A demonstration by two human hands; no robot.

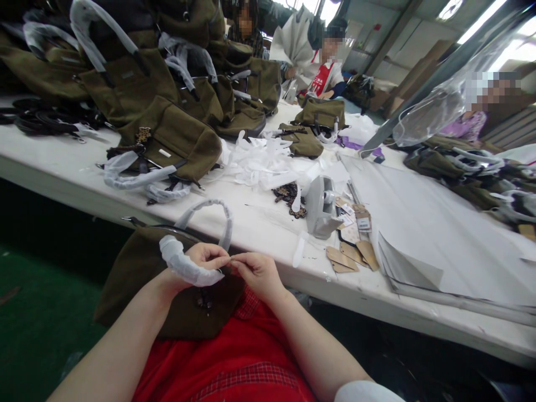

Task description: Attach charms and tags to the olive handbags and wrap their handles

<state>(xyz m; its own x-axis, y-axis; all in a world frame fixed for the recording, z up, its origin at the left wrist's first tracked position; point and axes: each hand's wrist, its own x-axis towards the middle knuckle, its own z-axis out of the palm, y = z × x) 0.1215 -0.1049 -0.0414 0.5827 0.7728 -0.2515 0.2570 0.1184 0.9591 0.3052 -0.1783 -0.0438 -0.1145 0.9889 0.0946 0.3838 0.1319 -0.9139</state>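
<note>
Olive bag (138,279) is resting on the lap (251,357) by the table (247,223); left hand (207,257) and right hand (259,274) are meeting above it, tips pinched together, what's between unclear; wrapped handle (180,261) is crossing left wrist (165,285); grey holder (320,209), tags (345,257), white strips (259,162) are crowding behind.

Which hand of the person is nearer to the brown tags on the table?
Right. The right hand is left of the brown tags; the left hand is farther left, partly behind a wrapped bag handle.
</note>
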